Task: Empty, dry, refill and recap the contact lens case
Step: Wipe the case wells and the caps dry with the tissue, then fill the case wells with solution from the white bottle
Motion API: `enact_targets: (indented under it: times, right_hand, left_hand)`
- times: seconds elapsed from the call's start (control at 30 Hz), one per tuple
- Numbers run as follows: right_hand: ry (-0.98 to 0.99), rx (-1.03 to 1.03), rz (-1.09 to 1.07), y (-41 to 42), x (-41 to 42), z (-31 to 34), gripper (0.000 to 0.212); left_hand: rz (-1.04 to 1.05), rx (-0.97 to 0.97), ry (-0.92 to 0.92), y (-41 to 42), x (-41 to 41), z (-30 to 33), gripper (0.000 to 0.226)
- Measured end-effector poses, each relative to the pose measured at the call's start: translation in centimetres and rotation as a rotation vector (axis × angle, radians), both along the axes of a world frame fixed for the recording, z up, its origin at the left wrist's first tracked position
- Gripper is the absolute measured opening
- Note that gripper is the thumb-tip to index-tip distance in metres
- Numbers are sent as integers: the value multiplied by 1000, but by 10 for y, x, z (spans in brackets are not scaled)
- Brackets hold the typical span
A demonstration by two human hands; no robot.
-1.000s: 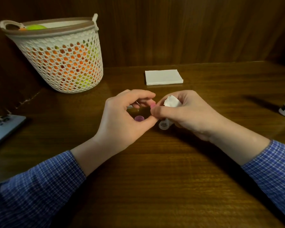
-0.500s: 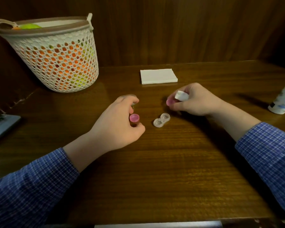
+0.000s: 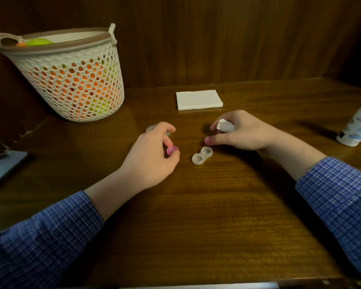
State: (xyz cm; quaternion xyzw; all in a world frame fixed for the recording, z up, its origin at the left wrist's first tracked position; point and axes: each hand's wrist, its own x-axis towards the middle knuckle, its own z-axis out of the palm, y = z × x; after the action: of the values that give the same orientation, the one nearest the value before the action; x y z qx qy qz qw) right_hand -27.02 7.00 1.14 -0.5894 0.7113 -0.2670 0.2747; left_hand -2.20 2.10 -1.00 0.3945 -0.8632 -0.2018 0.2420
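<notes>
My left hand (image 3: 152, 157) pinches one pink cap (image 3: 172, 150); my right hand (image 3: 241, 132) clenches the tissue (image 3: 225, 126) and other cap (image 3: 208, 140) (for drying), so the open case (image 3: 202, 155) waits on the desk (image 3: 196, 215) between them.

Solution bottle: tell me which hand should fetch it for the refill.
Probably the right hand: the solution bottle stands on its side. It must first drop its tissue wad and pink cap.
</notes>
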Motion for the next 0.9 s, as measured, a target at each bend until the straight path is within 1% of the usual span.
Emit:
enact_targets:
  times: [0.03,0.07,0.13,0.17,0.2,0.27,0.33,0.47,0.53,0.67,0.8,0.83,0.9]
  right_hand:
    - [-62,-18,-63,-1,-1,-1,36]
    - [-167,-39,-122,-2,-1,-2,37]
    - [-452,-84,-191,-7,2,-2,30]
    - [-535,-109,-212,-11,5,0,26]
    - [-541,-133,-227,-17,9,3,22]
    - [-421,-176,-215,-33,17,9,11]
    - [-328,-202,-206,-54,24,13,4]
    - [-214,-226,-186,-99,37,12,15]
    - [-173,-235,-164,-120,45,9,15]
    - [-59,-237,-110,-150,61,3,16]
    - [155,-231,-48,-158,67,-4,9]
    - [194,-252,-44,-156,67,-5,10]
    - [203,-333,-54,-146,65,-1,11]
  left_hand:
    - [2,1,4,0,0,0,53]
    - [4,2,5,1,-1,0,54]
    - [15,2,16,3,-2,0,56]
    - [19,-3,33,4,-1,0,56]
    - [15,-12,62,5,-1,1,55]
    - [-15,-40,131,9,-1,3,50]
    - [-67,-61,156,14,-2,4,45]
    - [-161,-64,69,19,-7,2,41]
    - [-181,-89,29,18,-9,1,34]
    - [-205,-157,15,17,-13,-2,25]
    - [-202,-179,20,15,-14,-5,24]
    - [-202,-181,17,15,-14,-5,24]
    - [-206,-181,18,15,-14,-6,25]
